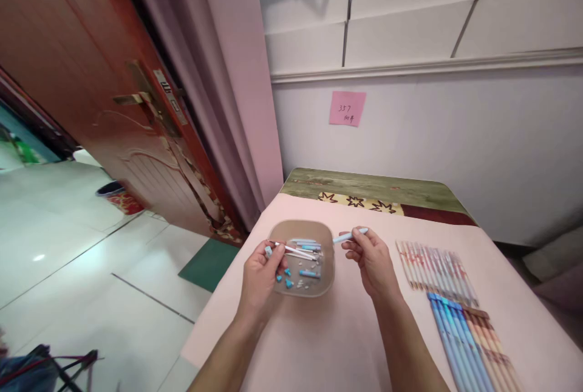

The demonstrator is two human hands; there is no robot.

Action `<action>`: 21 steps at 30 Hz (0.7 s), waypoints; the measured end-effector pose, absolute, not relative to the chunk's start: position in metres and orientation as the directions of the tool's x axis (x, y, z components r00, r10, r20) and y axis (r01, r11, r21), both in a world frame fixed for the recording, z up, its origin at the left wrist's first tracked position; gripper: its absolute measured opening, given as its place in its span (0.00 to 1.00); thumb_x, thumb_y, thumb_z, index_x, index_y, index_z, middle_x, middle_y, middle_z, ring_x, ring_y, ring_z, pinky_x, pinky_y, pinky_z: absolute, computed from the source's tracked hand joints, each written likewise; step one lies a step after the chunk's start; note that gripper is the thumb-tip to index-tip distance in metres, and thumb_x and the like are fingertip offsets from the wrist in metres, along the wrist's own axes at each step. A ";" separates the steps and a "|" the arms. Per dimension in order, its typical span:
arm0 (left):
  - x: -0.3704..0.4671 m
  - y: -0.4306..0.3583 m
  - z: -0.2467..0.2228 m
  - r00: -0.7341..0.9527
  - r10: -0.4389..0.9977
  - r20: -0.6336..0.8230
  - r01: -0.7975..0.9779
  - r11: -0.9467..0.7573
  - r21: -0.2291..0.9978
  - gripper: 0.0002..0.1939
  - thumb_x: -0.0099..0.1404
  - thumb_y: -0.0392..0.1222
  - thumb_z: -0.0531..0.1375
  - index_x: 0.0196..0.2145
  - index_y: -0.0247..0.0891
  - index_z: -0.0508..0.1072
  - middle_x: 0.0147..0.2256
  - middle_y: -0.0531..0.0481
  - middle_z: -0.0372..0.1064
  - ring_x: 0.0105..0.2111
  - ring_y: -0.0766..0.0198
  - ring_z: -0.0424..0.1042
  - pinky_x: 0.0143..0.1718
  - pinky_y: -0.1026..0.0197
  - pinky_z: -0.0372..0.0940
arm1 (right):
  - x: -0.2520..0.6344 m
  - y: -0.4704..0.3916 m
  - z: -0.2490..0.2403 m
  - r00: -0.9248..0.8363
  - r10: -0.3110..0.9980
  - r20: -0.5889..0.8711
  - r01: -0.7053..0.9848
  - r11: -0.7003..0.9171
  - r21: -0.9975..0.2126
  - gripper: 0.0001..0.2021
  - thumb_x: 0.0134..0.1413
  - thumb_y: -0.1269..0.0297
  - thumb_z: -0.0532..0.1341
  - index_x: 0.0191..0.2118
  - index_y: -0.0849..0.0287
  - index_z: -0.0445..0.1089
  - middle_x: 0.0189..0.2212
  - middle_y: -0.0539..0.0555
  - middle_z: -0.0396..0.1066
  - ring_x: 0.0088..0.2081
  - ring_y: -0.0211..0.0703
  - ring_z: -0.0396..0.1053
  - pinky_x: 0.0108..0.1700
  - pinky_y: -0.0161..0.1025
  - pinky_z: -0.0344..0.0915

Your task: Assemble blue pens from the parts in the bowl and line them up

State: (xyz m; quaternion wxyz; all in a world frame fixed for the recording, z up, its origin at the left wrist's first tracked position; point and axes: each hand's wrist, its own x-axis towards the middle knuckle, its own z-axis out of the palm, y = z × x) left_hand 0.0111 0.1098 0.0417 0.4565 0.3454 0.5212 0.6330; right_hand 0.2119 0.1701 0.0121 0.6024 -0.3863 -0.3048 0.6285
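My left hand (264, 267) is closed at the left rim of a translucent plastic box (328, 282). Between its fingers are a thin white pen refill (294, 251), pointing right over the box, and a small pale-blue piece (268, 251). To the right of the box, my right hand (371, 255) pinches a light-blue pen barrel (348, 236), held nearly level with one end toward the box. Inside the box lie more barrels and refills, bright-blue small parts (288, 283) and tiny whitish pieces.
A row of patterned pens (435, 267) lies on the pink tablecloth (328, 343) at the right. Nearer me are blue pens (460, 337) and brown pens (489, 334). A pink note (347, 108) is on the wall; a wooden door (150, 112) stands at left.
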 end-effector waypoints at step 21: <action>-0.011 0.090 0.030 -0.460 0.888 -0.015 -0.272 -0.125 0.954 0.14 0.52 0.45 0.68 0.34 0.33 0.76 0.30 0.49 0.71 0.23 0.73 0.60 0.22 0.69 0.53 | 0.200 0.149 0.031 -0.134 0.991 0.032 -0.279 -0.006 -0.960 0.20 0.48 0.46 0.64 0.30 0.60 0.66 0.26 0.53 0.72 0.23 0.34 0.66 0.21 0.29 0.59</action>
